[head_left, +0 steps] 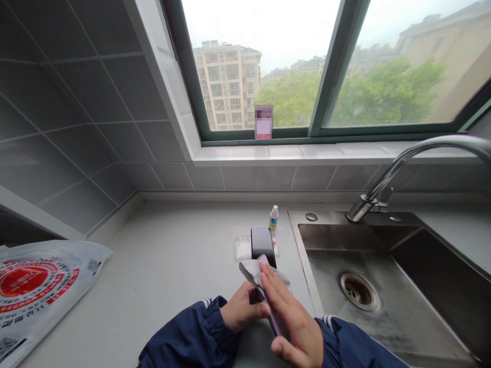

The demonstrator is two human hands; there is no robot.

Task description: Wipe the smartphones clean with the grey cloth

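Note:
My left hand grips a phone, a thin dark slab seen almost edge-on, with the thumb along its near side. Against its other face, my right hand lies with straight fingers side by side, pressing a light grey cloth onto it. The cloth's zigzag-cut edge sticks out beyond the fingertips. Just past the hands sits a dark box with a smooth grey top. A clear plastic tray is partly hidden by it. Behind stands a small white-capped bottle with a blue and yellow label.
To the right, a steel sink is set into the white counter, with a chrome faucet at its back. A white plastic bag with red print lies at the left. Ahead, a pinkish pixelated item stands by the window.

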